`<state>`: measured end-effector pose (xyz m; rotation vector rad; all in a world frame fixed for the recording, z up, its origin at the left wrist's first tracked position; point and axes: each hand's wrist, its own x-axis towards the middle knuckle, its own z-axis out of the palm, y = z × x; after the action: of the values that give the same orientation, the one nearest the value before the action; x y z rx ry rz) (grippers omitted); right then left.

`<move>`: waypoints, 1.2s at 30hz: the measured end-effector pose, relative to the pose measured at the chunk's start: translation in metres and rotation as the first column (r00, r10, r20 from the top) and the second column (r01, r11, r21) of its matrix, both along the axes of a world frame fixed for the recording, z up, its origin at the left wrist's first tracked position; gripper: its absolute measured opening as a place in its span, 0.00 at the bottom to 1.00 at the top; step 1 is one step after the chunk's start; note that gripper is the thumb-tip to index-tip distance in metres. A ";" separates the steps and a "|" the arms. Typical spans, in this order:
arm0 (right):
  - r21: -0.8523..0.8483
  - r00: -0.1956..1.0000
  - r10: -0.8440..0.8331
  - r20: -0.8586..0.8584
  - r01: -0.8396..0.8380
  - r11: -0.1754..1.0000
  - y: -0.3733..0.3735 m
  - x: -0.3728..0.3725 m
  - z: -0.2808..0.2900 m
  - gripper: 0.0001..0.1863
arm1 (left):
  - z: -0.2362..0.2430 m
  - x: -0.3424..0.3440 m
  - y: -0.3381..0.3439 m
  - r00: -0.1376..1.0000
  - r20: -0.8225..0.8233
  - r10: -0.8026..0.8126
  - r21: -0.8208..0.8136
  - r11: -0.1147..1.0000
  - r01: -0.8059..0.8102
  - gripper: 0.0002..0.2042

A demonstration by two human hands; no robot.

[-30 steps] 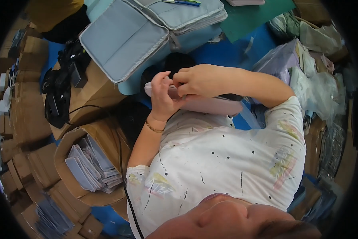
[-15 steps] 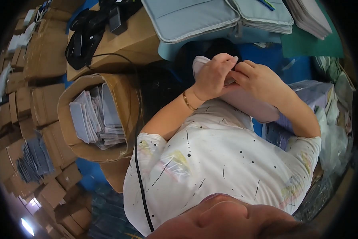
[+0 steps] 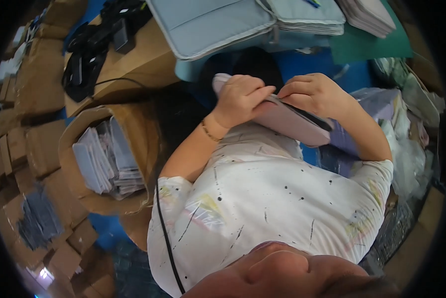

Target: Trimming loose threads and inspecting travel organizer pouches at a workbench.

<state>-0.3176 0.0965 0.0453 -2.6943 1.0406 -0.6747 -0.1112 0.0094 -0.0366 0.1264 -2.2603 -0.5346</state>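
Note:
A pale pink padded zip sleeve (image 3: 292,125) lies slantwise in front of my body, its edge with a dark zip strip turned upward. My left hand (image 3: 239,101), with a thin bracelet at the wrist, is closed over the sleeve's left part, the thumb pressing along its edge. Farther right, my right hand (image 3: 313,95) pinches the zip edge with bent fingers. Whether a zip pull sits between those fingertips is hidden. Beyond the hands, a light blue-grey sleeve (image 3: 210,25) lies spread on the table.
Left of me stands an open cardboard box (image 3: 151,144) holding several flat pale sleeves (image 3: 96,159). Black straps and devices (image 3: 91,54) lie on a brown carton. A pale pink stack (image 3: 367,17) sits on a green sheet (image 3: 367,47). Plastic-wrapped bundles (image 3: 402,144) crowd my right side.
My hands have drawn apart, the right one now farther along the zip edge. The pink sleeve has tilted, showing its dark zip strip. The whole view has shifted somewhat.

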 end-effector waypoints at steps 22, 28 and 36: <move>-0.148 0.900 -0.222 0.376 0.295 0.944 0.007 -0.035 0.015 0.08 | 0.011 -0.009 -0.060 0.914 -0.054 0.402 0.631 0.723 -0.281 0.18; -0.050 0.893 -0.179 0.413 0.219 0.975 0.021 -0.054 0.019 0.09 | 0.001 0.010 -0.054 0.862 -0.176 0.475 0.882 0.465 -0.076 0.18; -0.001 0.889 -0.183 0.420 0.202 0.979 0.024 -0.045 0.011 0.09 | -0.014 0.034 -0.036 0.848 -0.177 0.499 0.897 0.436 -0.069 0.18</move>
<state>-0.3629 0.1204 0.0558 -2.3361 1.1864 -1.2590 -0.0769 -0.0270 -0.0509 0.8345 -1.2713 -1.3443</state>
